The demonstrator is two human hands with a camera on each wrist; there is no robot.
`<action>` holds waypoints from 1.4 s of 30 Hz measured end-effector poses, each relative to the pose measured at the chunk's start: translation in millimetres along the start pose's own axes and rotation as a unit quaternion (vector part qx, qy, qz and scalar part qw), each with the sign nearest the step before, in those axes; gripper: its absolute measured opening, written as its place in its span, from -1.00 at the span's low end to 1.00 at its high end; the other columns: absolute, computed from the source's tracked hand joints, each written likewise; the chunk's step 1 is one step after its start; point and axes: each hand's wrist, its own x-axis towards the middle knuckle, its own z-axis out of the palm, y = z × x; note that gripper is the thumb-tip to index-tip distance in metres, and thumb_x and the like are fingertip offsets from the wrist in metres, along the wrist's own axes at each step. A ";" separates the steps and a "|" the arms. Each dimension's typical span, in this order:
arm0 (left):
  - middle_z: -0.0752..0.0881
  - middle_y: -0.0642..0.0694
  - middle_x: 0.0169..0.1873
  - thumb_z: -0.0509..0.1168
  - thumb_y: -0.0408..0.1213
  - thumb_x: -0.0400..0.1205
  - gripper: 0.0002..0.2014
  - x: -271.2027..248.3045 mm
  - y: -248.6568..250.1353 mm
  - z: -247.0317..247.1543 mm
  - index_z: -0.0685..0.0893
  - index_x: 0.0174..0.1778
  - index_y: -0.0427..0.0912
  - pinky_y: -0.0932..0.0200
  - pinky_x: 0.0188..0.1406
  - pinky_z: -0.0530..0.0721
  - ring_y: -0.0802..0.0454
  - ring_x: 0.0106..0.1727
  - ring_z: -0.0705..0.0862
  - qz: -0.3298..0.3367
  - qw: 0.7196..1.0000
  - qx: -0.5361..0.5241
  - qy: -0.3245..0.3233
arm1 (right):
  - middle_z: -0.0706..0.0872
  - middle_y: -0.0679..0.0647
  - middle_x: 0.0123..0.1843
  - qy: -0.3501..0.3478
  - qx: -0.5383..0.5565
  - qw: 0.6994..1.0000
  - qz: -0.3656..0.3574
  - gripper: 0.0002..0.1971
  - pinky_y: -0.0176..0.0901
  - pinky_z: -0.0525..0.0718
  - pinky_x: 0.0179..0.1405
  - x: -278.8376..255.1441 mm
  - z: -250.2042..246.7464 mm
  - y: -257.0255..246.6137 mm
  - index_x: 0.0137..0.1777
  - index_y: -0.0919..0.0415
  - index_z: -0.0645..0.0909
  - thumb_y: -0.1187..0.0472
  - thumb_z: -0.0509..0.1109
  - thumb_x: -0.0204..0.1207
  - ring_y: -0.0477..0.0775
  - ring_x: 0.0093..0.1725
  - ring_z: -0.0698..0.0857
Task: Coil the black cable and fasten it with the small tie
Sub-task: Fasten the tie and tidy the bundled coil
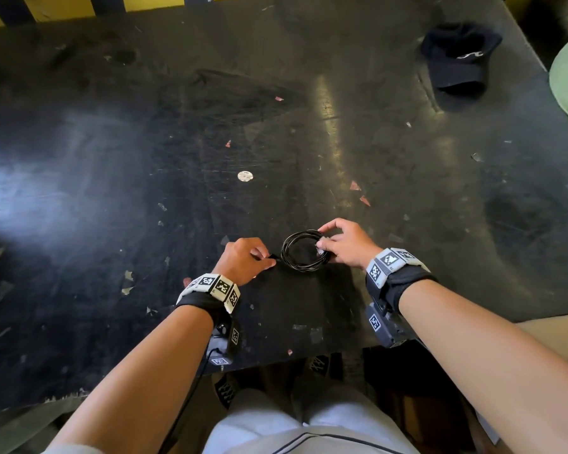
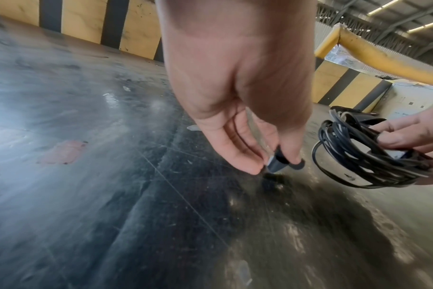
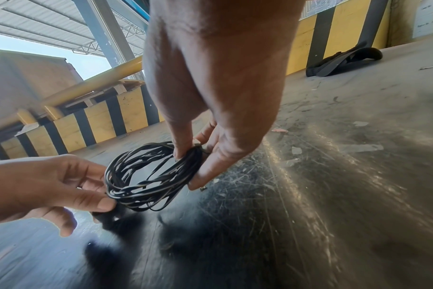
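Note:
The black cable (image 1: 304, 252) is wound into a small round coil low over the dark table (image 1: 276, 142). My right hand (image 1: 322, 240) grips the coil's right side between thumb and fingers; in the right wrist view the same hand (image 3: 188, 166) squeezes the bundled turns (image 3: 148, 176). My left hand (image 1: 266, 258) sits just left of the coil and pinches a small dark strap-like piece (image 2: 278, 163), apparently the tie, its tip near the tabletop. In the left wrist view the coil (image 2: 354, 156) hangs to the right of it. I cannot tell whether the piece joins the cable.
A black cap (image 1: 456, 57) lies at the table's far right. Scraps of paper and tape litter the scratched surface, with a small white disc (image 1: 245, 175) in the middle. The near table edge (image 1: 309, 358) runs just above my knees. A yellow-and-black barrier (image 2: 136, 25) lines the far side.

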 end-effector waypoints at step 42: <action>0.87 -0.02 -0.12 0.59 -0.25 0.54 -0.87 -1.8 2.9 -0.6 0.88 -0.02 -0.03 0.34 -0.22 0.80 0.17 -0.26 0.85 -0.005 0.995 -0.103 0.006 | 0.90 0.18 -0.18 0.010 -0.056 0.998 -0.026 -0.79 0.25 0.87 0.03 -1.9 -10.7 16.1 0.02 0.02 0.62 0.30 0.56 0.54 0.31 0.06 0.87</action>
